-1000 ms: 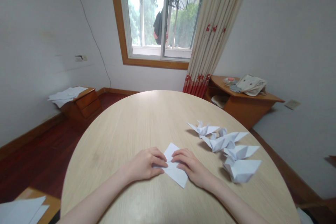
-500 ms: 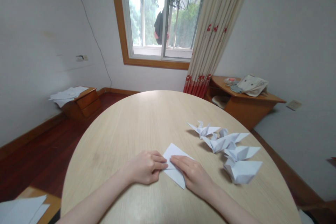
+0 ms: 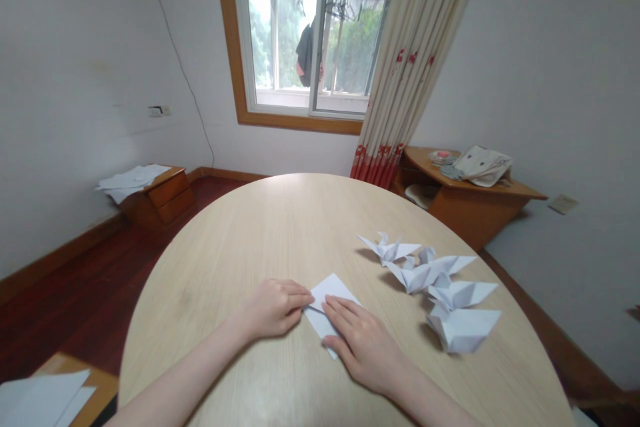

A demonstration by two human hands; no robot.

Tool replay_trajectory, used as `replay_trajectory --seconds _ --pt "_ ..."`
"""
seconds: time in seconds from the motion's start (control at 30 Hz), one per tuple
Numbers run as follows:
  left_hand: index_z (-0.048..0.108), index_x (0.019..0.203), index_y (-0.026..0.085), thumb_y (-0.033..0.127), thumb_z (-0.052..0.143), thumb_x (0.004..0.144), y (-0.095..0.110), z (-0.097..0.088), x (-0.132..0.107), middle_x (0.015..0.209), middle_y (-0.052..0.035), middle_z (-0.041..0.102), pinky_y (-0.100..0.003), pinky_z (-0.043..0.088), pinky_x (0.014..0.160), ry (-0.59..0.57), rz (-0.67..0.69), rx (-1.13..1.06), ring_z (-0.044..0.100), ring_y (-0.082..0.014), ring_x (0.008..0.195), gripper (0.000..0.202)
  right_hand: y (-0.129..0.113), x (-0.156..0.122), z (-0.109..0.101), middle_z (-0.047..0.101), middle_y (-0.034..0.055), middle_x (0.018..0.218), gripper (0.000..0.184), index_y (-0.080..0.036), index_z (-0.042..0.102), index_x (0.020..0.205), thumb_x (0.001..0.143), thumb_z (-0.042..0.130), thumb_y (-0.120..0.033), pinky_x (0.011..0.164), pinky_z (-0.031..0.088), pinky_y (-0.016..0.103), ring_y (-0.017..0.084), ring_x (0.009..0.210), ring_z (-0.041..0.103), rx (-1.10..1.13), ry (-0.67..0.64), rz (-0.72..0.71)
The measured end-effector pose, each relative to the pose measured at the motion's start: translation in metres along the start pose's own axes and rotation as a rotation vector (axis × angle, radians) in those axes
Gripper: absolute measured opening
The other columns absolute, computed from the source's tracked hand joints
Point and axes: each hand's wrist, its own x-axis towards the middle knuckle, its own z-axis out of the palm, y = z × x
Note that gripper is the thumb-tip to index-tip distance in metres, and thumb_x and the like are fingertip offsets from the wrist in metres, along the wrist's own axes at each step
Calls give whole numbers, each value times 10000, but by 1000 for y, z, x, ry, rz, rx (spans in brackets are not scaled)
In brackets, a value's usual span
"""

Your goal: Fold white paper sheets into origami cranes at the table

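Observation:
A small white sheet of folded paper (image 3: 333,285) lies on the round table in front of me, one corner pointing away and another toward me. At its left corner the fingertips of my left hand (image 3: 277,307) are closed together on the edge, with the thumb tucked beneath. My right hand (image 3: 367,340) rests on the paper's right part, fingers stretched flat across it and thumb apart near the lower corner. Much of the sheet's right side is hidden under this hand. To the right stand several folded white paper cranes (image 3: 463,330), close together in a row.
The round pale wooden table (image 3: 240,233) fills the middle of the view. Paper sheets (image 3: 43,397) lie on a wooden surface at lower left, and more on a low drawer cabinet (image 3: 170,197). A corner shelf (image 3: 465,207) with a cloth bag stands beyond the table's right edge.
The paper has turned slightly, its near corner shifting left. My right thumb has come out from the other fingers, and my left hand has moved slightly left and away from me.

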Motion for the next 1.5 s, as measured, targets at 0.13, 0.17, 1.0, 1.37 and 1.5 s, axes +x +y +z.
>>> replay_trajectory --seconds 0.13,0.17,1.0,1.37,1.5 --pt "668 1063 180 99 453 845 -2 1 0 1030 -54 740 -284 523 806 20 -23 17 687 -202 946 317 0 0 0 576 201 1318 474 -45 538 1313 897 561 -269 1016 462 503 338 1228 531 9 8 33" --pt "668 1053 181 106 448 859 -2 1 0 1016 -54 742 -282 523 790 31 -33 25 688 -200 933 302 -1 1 0 578 202 1315 485 -50 532 1317 892 569 -278 1030 443 519 338 1224 535 16 16 40" --pt "581 1155 203 182 510 903 14 -2 0 1204 -119 626 -350 511 892 517 -44 -124 612 -220 1083 263 17 -4 7 726 115 1059 442 -177 626 1178 826 384 -61 808 565 394 249 964 685 187 357 30" --pt "344 1376 248 234 546 892 12 12 -4 1292 -132 405 -490 439 989 802 -128 -81 420 -278 1232 524 13 -2 -2 752 84 1008 296 -198 738 1029 884 539 -362 830 546 339 255 934 696 752 531 301" --pt "328 1360 273 207 512 923 13 11 -2 1262 -116 466 -402 500 902 693 -50 -227 483 -235 1167 478 7 4 -8 753 84 947 394 -182 750 980 832 597 -514 779 543 361 271 875 680 990 519 436"
